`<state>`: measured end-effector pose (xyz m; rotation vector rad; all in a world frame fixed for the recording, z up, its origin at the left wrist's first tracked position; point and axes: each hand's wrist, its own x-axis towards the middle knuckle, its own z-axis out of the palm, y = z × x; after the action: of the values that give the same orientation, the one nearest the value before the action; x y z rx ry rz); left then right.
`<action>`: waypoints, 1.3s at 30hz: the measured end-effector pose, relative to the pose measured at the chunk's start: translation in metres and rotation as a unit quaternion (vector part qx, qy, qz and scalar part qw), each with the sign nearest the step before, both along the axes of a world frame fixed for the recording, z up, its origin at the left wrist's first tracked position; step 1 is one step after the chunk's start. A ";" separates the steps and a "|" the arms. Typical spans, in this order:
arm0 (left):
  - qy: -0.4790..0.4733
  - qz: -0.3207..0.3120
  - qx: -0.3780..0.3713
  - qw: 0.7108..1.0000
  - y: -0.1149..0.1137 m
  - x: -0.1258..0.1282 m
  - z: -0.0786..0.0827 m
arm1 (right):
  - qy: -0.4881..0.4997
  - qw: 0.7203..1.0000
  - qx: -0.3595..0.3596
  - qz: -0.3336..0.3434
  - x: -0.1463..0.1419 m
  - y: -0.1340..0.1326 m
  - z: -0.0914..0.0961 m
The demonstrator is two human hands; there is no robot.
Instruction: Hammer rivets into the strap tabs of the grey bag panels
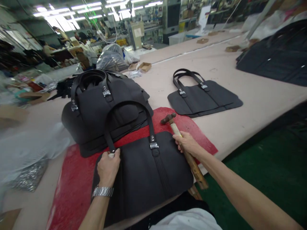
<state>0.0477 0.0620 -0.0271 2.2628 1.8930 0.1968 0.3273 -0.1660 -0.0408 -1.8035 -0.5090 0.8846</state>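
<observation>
A black bag panel [141,169] lies flat in front of me, its strap handle [129,103] arching away over the far edge. My left hand [109,166] is closed on the base of the handle's left end, where it hides the metal fitting. At the handle's right end a shiny metal fitting [154,145] shows. My right hand [188,143] grips the wooden shaft of a hammer [176,129] near its middle, over the panel's right edge. The hammer's rusty head points away from me, above a red mat [201,137] that lies partly under the panel.
A pile of black handled panels [96,118] stands behind on the left. Another handled panel [206,99] lies at the back right, with more black bags [275,54] at far right. A bag of small metal parts [31,174] sits left. The table edge drops away right.
</observation>
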 end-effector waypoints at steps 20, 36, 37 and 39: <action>-0.506 -0.100 -0.268 0.814 -0.049 0.047 0.030 | -0.007 1.000 -0.010 0.009 -0.009 0.004 -0.011; -0.708 -0.129 -0.338 0.607 -0.068 0.103 -0.042 | 0.010 1.000 -0.008 0.005 -0.007 0.004 -0.013; -0.704 -0.134 -0.335 0.612 -0.069 0.103 -0.043 | 0.011 1.000 -0.008 0.004 -0.007 0.004 -0.014; -0.696 -0.145 -0.327 0.622 -0.069 0.103 -0.045 | 0.012 1.000 -0.009 0.003 -0.007 0.004 -0.014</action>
<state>0.1503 -0.0072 -0.0719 1.0678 0.5304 0.7622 0.3204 -0.1619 -0.0550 -1.8062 -0.4937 0.9162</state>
